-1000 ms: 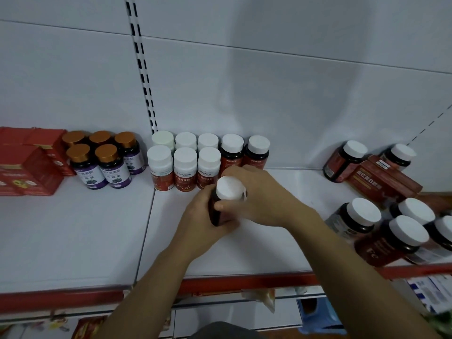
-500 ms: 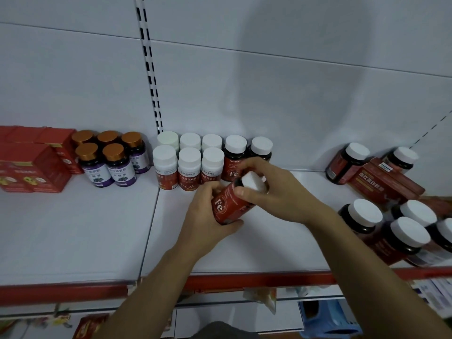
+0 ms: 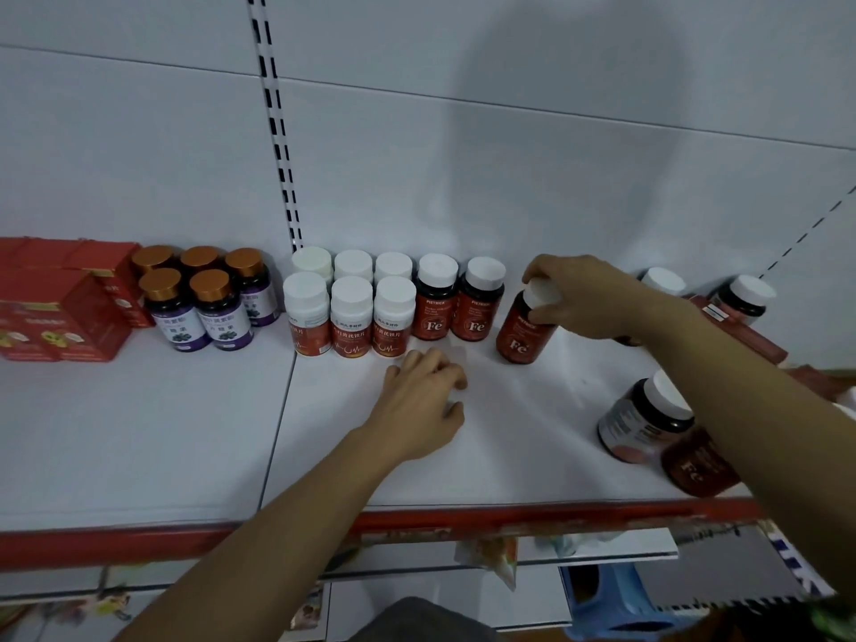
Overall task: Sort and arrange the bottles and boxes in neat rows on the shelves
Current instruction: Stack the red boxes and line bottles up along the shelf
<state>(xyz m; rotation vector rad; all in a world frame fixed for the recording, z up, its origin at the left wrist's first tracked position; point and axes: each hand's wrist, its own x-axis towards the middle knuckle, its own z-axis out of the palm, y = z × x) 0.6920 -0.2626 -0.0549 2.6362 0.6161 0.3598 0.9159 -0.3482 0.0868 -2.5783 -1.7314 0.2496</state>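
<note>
Okay, change vs half a second back: then both hands on the Fe bottle (image 3: 521, 335) mid-shelf, now only one

- right hand (image 3: 588, 298) grasps it by the white cap, fingers curled round the top
- left hand (image 3: 421, 400) is off it, released, resting on the shelf (image 3: 139, 433) with fingers loosely bent, holding nothing
- bottle now sits far on the shelf, just right of the two matching Fe bottles (image 3: 434, 301), a small gap between them
- it leans, cap to the right, label facing near; can't tell if the base touches the shelf yet

What it means: looks like the place step for this bottle, extending the Fe row to three. Next move calls for standing it upright and closing the gap so it lines up with its neighbours

Sorted so far, left to right: red boxes (image 3: 60, 308), gold-cap purple bottles (image 3: 199, 303), white bottles with red labels (image 3: 352, 312), then the Fe pair

Still to do: loose pile at near right (image 3: 644, 424), tipped over, plus more bottles and a box at far right behind the right arm. Task roughly half done by my read

Risk: cap-only grip on a tilted bottle, could knock the neighbour when straightened
</note>
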